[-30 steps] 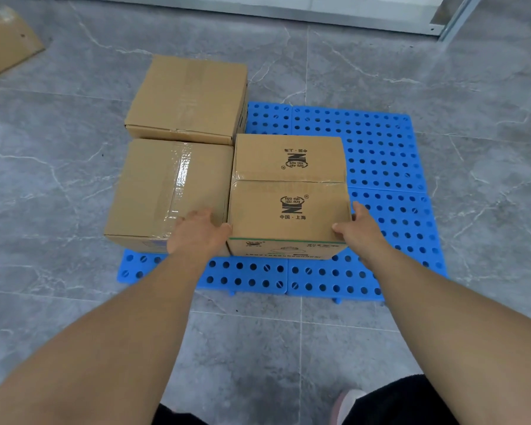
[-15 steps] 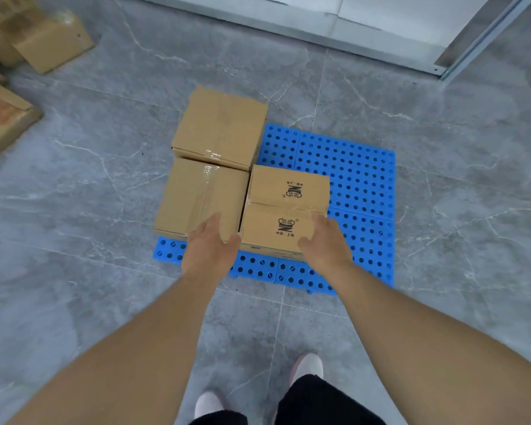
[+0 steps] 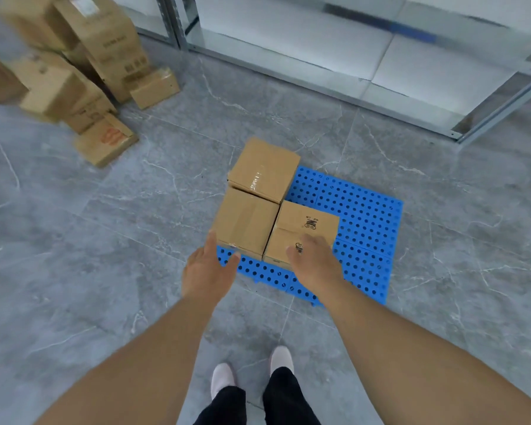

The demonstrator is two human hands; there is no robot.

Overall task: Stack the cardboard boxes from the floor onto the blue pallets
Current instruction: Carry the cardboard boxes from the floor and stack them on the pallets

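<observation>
The floor [image 3: 411, 302] is grey stone-look tile, smooth with a dull sheen and pale veins running through it. The pallet [image 3: 365, 210] is bright blue plastic, hard and smooth, pierced all over with round holes. The three boxes [image 3: 242, 222] on it are brown corrugated cardboard, matt, sealed with clear glossy tape that catches the light on their tops; one box [image 3: 307, 222] carries dark printing. The heap of boxes [image 3: 74, 72] in the corner is the same matt cardboard. The shelf frame [image 3: 500, 111] is pale grey metal with a smooth painted finish.
</observation>
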